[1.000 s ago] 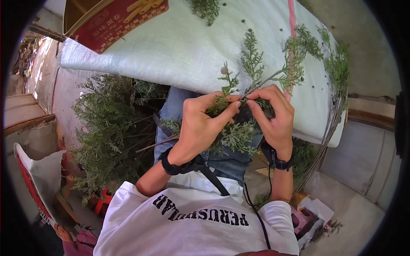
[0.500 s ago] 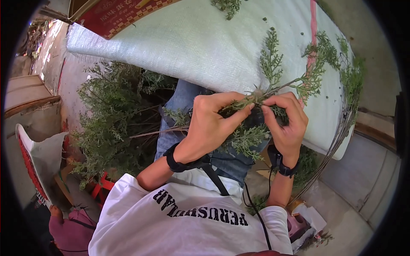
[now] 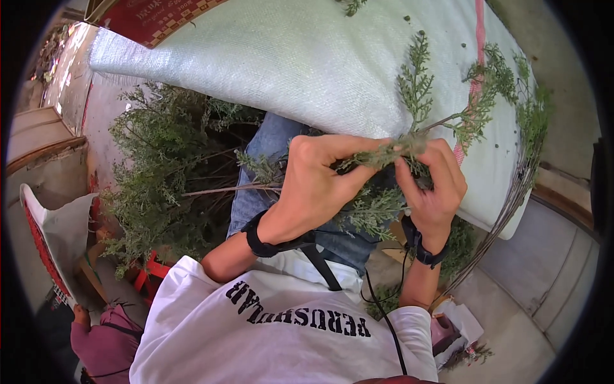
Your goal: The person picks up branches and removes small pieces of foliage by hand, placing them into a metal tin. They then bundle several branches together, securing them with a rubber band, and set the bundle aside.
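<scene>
A leafy evergreen sprig is pinched between my two hands over my lap, its tips spreading across the white woven cloth. My left hand is closed, thumb and forefinger gripping the foliage by the stem. My right hand pinches the same sprig just beside the left fingertips. A greyish fuzzy clump shows on the sprig between the fingers; what it is I cannot tell. More green foliage hangs below my hands.
White woven sheeting covers the surface ahead, with a red printed carton at its far left. A heap of cut evergreen branches lies left of my legs. Long stems stand at the right. A person in purple is at lower left.
Both hands keep their pinch on the sprig while the fingertips shift slightly. The right hand moves a little to the right in view, and the whole scene tilts slightly.
</scene>
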Tool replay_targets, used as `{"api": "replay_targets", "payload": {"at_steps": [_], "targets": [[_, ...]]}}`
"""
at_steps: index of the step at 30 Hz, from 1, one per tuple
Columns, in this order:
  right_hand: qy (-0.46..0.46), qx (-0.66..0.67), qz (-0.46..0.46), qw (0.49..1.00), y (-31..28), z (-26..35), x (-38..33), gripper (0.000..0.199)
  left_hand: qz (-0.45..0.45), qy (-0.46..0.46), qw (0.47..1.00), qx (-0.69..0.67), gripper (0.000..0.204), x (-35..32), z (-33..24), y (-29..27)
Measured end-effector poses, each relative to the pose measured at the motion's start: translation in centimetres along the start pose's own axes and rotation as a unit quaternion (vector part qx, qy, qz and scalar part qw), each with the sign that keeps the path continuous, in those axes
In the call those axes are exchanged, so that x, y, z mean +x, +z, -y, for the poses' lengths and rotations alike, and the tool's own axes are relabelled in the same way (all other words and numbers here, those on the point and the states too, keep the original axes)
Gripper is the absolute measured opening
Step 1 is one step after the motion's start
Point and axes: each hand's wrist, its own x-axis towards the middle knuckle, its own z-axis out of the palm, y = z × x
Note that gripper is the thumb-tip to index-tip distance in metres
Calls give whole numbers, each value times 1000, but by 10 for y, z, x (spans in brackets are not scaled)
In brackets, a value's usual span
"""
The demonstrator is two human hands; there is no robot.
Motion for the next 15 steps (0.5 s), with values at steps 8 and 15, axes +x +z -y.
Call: {"api": "replay_targets", "payload": {"at_steps": [8,15], "targets": [[39,50,-17,998,2,-2,-1,23,0,-97,992,-80,21,4,-7,1],[17,66,38,997,-17,-7,7,25,33,-129,987,-87,20,8,-7,-5]]}}
